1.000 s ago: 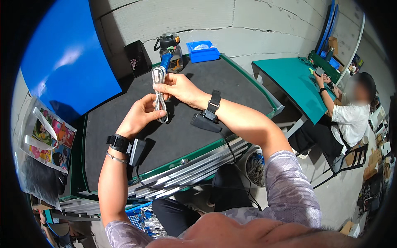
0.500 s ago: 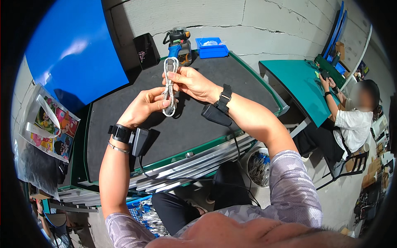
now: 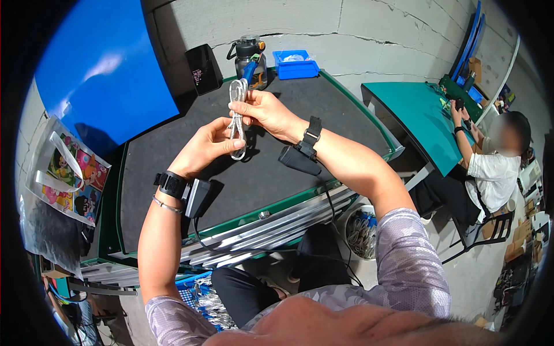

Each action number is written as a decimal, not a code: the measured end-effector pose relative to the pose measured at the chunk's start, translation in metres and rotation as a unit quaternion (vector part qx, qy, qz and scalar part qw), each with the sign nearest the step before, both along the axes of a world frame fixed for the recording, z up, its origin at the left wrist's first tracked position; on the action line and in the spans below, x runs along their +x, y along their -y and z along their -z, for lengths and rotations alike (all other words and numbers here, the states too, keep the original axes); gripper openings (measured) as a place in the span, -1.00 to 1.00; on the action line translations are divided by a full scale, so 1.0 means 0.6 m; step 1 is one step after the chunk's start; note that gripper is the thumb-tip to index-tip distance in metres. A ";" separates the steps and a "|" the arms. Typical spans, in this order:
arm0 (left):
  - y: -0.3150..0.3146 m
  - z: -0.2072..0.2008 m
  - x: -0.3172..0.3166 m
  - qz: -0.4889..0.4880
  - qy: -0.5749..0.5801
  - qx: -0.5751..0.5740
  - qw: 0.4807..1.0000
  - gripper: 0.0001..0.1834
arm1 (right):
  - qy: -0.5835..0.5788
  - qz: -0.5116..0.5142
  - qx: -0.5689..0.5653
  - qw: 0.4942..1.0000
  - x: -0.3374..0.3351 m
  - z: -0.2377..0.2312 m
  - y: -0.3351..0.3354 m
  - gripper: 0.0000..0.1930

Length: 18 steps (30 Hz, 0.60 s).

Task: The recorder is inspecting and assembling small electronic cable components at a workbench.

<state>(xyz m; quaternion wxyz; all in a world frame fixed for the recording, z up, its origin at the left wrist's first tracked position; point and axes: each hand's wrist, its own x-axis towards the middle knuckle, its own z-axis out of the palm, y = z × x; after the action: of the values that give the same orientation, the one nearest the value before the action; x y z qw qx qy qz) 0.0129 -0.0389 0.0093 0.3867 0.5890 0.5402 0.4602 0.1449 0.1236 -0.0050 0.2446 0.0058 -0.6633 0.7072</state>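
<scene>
A coiled cable, silvery white and bundled into a long loop, is held up over the dark mat. Its blue connector end points away from me at the top. My left hand pinches the lower end of the bundle between thumb and fingers. Higher up, near the bundle's middle, my right hand grips it with thumb and forefinger. Both wrists wear black straps with a small black box and a cord.
Behind the cable stand a dark bottle, a black screen device and a blue bin. A blue basket and a white bucket hold more cables below. At right, a person sits at a green table.
The cable bundle has turned slightly, its blue end tilting to the right. Both hands still hold it and have shifted only a little.
</scene>
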 end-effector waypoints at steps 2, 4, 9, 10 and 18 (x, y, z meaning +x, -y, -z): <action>-0.003 0.001 0.000 0.004 -0.048 0.013 0.999 -0.50 | 0.004 0.020 0.016 1.000 -0.001 0.000 0.001 -0.75; -0.005 0.004 -0.001 0.003 -0.040 0.014 0.999 -0.50 | 0.002 0.021 0.014 1.000 -0.001 0.001 0.002 -0.74; -0.005 0.005 -0.005 -0.012 -0.082 0.002 0.997 -0.47 | -0.002 0.012 0.001 1.000 -0.002 0.006 0.001 -0.73; -0.004 0.005 -0.005 -0.009 -0.077 0.001 0.997 -0.45 | 0.003 0.003 -0.005 1.000 -0.002 0.007 0.000 -0.72; 0.000 -0.001 -0.009 0.034 -0.041 -0.017 0.998 -0.50 | 0.011 -0.030 -0.056 0.998 0.003 0.004 0.000 -0.67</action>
<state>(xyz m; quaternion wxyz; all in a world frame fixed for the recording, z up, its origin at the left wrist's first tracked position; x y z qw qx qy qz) 0.0073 -0.0390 0.0096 0.3898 0.6184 0.5430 0.4133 0.1469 0.1239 -0.0077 0.2159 0.0041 -0.6248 0.7504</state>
